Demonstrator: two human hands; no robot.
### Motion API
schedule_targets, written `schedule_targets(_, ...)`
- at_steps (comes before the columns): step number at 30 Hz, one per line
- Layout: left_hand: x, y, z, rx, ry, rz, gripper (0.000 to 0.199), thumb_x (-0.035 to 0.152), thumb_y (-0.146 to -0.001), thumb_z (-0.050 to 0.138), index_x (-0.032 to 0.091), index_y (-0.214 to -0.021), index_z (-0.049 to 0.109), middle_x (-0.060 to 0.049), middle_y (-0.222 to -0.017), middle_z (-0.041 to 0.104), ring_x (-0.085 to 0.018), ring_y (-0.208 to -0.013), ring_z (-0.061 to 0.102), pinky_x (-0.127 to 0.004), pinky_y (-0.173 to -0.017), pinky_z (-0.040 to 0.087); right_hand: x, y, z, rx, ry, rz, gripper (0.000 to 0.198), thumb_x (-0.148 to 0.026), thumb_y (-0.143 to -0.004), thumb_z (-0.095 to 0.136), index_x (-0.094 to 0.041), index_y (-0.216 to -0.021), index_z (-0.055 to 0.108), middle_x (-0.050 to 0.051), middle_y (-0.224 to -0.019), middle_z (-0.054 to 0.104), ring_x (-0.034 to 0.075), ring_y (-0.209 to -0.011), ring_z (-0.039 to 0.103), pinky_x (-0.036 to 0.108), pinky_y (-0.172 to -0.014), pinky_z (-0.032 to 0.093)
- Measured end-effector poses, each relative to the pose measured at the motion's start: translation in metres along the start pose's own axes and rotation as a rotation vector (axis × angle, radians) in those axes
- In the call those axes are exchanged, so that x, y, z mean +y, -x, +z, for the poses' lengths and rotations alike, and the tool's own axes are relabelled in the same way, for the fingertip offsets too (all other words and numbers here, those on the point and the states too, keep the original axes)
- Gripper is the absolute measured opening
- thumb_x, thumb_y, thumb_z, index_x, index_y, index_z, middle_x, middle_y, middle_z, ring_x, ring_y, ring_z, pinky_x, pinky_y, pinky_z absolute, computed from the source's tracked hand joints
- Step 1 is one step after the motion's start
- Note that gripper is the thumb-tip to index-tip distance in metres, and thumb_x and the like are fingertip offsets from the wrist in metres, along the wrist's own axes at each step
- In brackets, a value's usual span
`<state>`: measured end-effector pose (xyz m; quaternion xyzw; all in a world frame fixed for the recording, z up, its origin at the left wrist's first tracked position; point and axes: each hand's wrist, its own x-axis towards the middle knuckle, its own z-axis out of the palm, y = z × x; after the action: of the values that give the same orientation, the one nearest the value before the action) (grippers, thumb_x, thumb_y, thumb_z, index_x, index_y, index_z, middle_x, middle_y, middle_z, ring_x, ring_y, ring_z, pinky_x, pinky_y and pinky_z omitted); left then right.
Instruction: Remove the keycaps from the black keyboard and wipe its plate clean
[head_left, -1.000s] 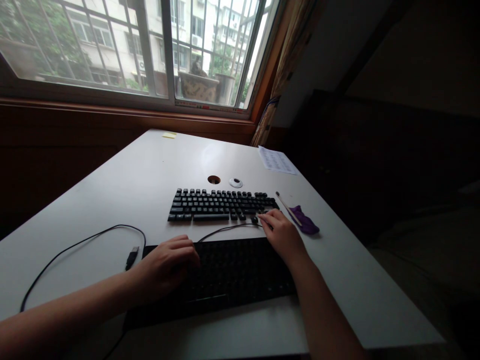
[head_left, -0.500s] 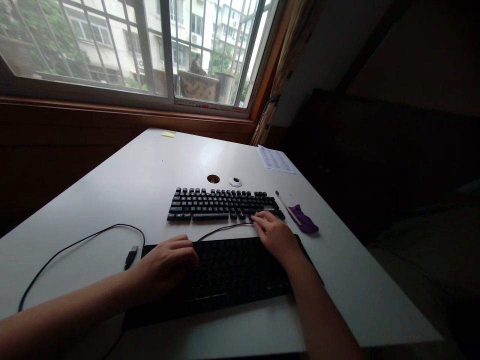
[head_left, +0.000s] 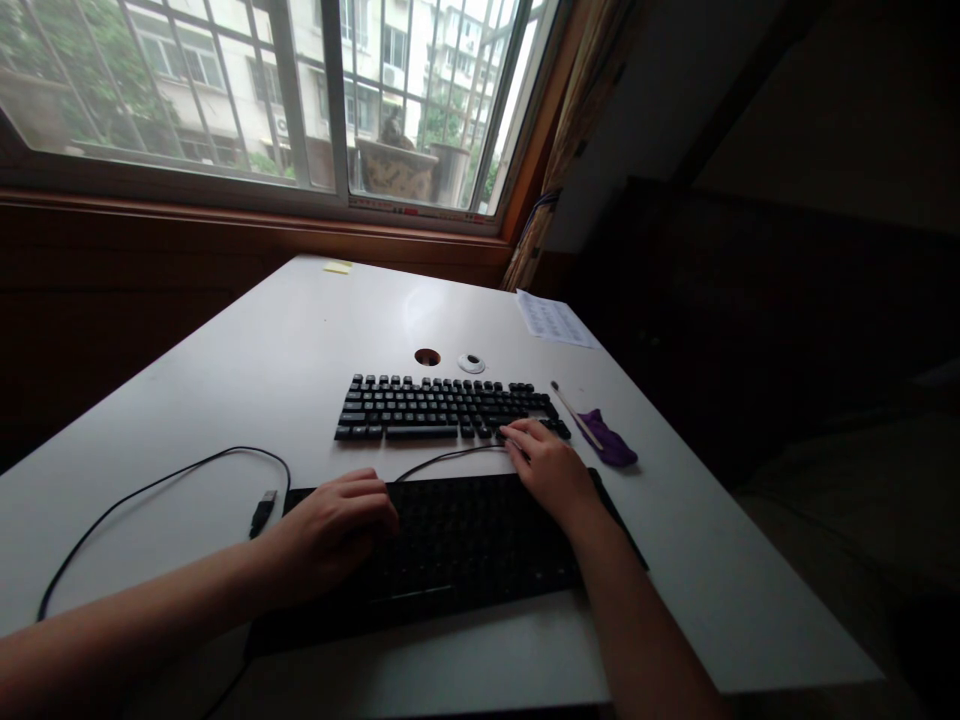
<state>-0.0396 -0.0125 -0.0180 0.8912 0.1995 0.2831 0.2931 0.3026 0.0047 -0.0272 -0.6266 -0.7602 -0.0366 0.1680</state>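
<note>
A black keyboard base (head_left: 480,545) lies along the front of the white desk. Over its left part rests my left hand (head_left: 337,520), fingers curled in and tips turned down; whatever they hold, if anything, is hidden. Behind the base, loose black keycaps (head_left: 420,408) stand in rows laid out like a keyboard, with a small gap at the right. My right hand (head_left: 547,462) reaches over the base to the front right of those rows. Its thumb and fingertips pinch at a keycap in the bottom row, partly covered by the fingers. A thin black cable (head_left: 442,458) runs between base and rows.
A USB plug (head_left: 262,512) and looped cord (head_left: 157,488) lie on the left. Right of the keycaps, a thin brush (head_left: 576,415) rests against a purple cloth (head_left: 613,440). Farther back are a desk hole (head_left: 427,357), a round cover (head_left: 471,364), printed paper (head_left: 556,320) and a yellow note (head_left: 337,268).
My right hand has shifted very slightly up and left at the keycap rows. My left hand has stayed in place over the keyboard base.
</note>
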Motion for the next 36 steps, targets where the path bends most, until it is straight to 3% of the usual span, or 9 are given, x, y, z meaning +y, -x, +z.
schedule_targets(13, -0.0027, 0.0012, 0.0015, -0.002, 0.024, -0.017, 0.023, 0.003, -0.084, 0.046, 0.018, -0.091, 0.061, -0.005, -0.082, 0.06, -0.021, -0.081, 0.053, -0.03, -0.068, 0.04, -0.0006, -0.001, 0.0015, -0.01, 0.006, -0.003, 0.031, -0.021, -0.098, 0.054, -0.023, -0.122, 0.072, 0.006, -0.125, 0.069, 0.023, -0.1, 0.071, 0.036, -0.091, 0.057)
schedule_targets(24, -0.0068, 0.0027, 0.0027, -0.01, 0.017, -0.012, 0.022, 0.003, -0.083, 0.045, 0.018, -0.091, 0.06, -0.005, -0.083, 0.06, -0.021, -0.082, 0.052, -0.029, -0.069, 0.039, 0.007, 0.0043, -0.0046, 0.157, -0.064, 0.02, 0.032, -0.028, -0.1, 0.052, -0.018, -0.125, 0.071, 0.009, -0.104, 0.066, 0.023, -0.093, 0.07, 0.034, -0.087, 0.056)
schedule_targets(36, -0.0027, -0.0013, 0.0008, -0.013, 0.02, 0.001, 0.023, 0.002, -0.084, 0.045, 0.017, -0.091, 0.061, -0.005, -0.082, 0.061, -0.021, -0.082, 0.052, -0.029, -0.069, 0.039, 0.0019, 0.0, 0.0043, -0.005, 0.028, -0.012, 0.035, -0.024, -0.098, 0.056, -0.023, -0.13, 0.068, 0.008, -0.125, 0.065, 0.022, -0.097, 0.071, 0.034, -0.089, 0.057)
